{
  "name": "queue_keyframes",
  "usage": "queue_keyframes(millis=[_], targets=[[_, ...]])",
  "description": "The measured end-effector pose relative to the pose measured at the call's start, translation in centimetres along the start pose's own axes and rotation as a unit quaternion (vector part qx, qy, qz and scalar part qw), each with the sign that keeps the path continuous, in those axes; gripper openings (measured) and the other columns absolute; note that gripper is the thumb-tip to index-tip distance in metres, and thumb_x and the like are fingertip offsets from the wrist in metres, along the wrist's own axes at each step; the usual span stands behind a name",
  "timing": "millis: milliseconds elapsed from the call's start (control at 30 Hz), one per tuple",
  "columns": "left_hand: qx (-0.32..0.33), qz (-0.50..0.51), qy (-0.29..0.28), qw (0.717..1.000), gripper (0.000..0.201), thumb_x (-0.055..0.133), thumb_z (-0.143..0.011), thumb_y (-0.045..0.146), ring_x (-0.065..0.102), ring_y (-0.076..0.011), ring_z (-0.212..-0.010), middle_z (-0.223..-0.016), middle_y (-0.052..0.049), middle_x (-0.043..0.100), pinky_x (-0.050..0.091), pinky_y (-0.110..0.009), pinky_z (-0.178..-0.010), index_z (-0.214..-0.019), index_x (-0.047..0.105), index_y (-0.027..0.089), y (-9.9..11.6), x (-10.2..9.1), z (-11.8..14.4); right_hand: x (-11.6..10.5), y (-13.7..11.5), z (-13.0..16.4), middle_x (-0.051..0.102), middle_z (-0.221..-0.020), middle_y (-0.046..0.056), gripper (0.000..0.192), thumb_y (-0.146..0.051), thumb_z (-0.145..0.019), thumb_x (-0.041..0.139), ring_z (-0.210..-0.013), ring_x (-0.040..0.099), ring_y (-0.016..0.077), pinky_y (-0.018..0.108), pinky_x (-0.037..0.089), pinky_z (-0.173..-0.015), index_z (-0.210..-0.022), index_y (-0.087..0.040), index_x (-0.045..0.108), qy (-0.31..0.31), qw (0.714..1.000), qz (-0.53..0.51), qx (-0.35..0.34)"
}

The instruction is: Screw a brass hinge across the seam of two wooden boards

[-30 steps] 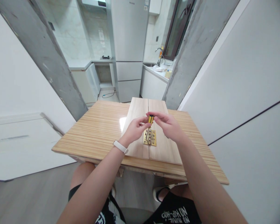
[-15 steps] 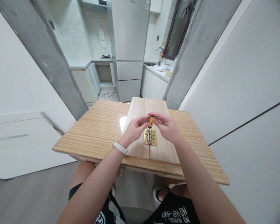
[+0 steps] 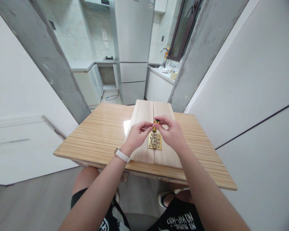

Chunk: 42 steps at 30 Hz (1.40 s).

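Note:
A screwdriver [image 3: 154, 129] with a yellow and black handle is held between my two hands, its shaft slanting down to a brass hinge [image 3: 158, 146]. My left hand [image 3: 140, 132] pinches the handle from the left with thumb and fingers. From the right, my right hand [image 3: 170, 129] grips the upper end of the handle. The hinge lies across the seam of two pale wooden boards [image 3: 142, 154], with several screws in its leaves. Which screw the tip meets is too small to tell.
The boards rest on a wood-grain table [image 3: 98, 134] whose front edge is close to my legs. White panels [image 3: 250, 80] flank the table. Beyond stand a refrigerator [image 3: 135, 35], a counter with a sink tap [image 3: 165, 54], and a cable [image 3: 112, 96] on the floor.
My right hand's fingers have shifted and curled more around the handle top. My left hand has moved slightly left, and the screwdriver's handle has tilted a little.

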State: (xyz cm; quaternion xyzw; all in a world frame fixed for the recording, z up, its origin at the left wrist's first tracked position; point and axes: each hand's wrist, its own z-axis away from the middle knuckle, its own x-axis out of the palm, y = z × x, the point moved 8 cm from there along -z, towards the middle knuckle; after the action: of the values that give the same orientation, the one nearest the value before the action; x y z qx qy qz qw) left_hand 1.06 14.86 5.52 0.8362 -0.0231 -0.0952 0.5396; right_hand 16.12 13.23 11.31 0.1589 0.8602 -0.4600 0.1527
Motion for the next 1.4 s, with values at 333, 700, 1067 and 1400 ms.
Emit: queue_keyframes(millis=[333, 700, 1067, 1400], targets=[[0.058, -0.074, 0.017, 0.995, 0.019, 0.075, -0.089, 0.023, 0.072, -0.0171, -0.086, -0.101, -0.007, 0.077, 0.061, -0.03, -0.079, -0.107, 0.074, 0.019, 2.4, 0.4, 1.0, 0.1, -1.0, 0.4, 0.072, -0.087, 0.002, 0.011, -0.034, -0.09, 0.071, -0.084, 0.068, 0.0217, 0.038, 0.051, -0.08, -0.093, -0.025, 0.066, 0.048, 0.997, 0.06, 0.003], [0.03, -0.074, 0.096, 0.992, 0.007, 0.069, -0.088, 0.015, 0.073, -0.0187, -0.086, -0.092, -0.004, 0.077, 0.061, -0.031, -0.081, -0.091, 0.071, 0.02, 2.3, 1.2, 1.3, 0.7, -1.7, 0.9, 0.065, -0.082, 0.001, 0.024, -0.036, -0.086, 0.076, -0.079, 0.061, 0.0213, 0.036, 0.048, -0.075, -0.083, -0.025, 0.054, 0.084, 0.99, 0.109, 0.022], [-0.004, 0.024, -0.013, 1.0, 0.019, 0.073, -0.091, 0.023, 0.077, -0.0228, -0.102, -0.112, -0.009, 0.08, 0.062, -0.039, -0.096, -0.109, 0.077, 0.018, 0.6, 1.5, 0.1, 0.2, 0.6, -0.6, 0.075, -0.131, 0.008, 0.029, -0.04, -0.1, 0.062, -0.123, 0.069, 0.0258, 0.049, 0.053, -0.109, -0.124, -0.028, 0.073, -0.118, 0.988, -0.098, 0.019], [-0.022, 0.086, -0.05, 0.995, 0.029, 0.07, -0.095, 0.023, 0.076, -0.0231, -0.106, -0.113, -0.011, 0.078, 0.059, -0.035, -0.093, -0.123, 0.064, 0.018, -0.6, 1.8, -0.3, 0.7, 1.0, -0.1, 0.078, -0.123, 0.006, 0.026, -0.033, -0.1, 0.061, -0.118, 0.072, 0.0242, 0.047, 0.053, -0.108, -0.121, -0.027, 0.075, -0.112, 0.987, -0.113, 0.019]])
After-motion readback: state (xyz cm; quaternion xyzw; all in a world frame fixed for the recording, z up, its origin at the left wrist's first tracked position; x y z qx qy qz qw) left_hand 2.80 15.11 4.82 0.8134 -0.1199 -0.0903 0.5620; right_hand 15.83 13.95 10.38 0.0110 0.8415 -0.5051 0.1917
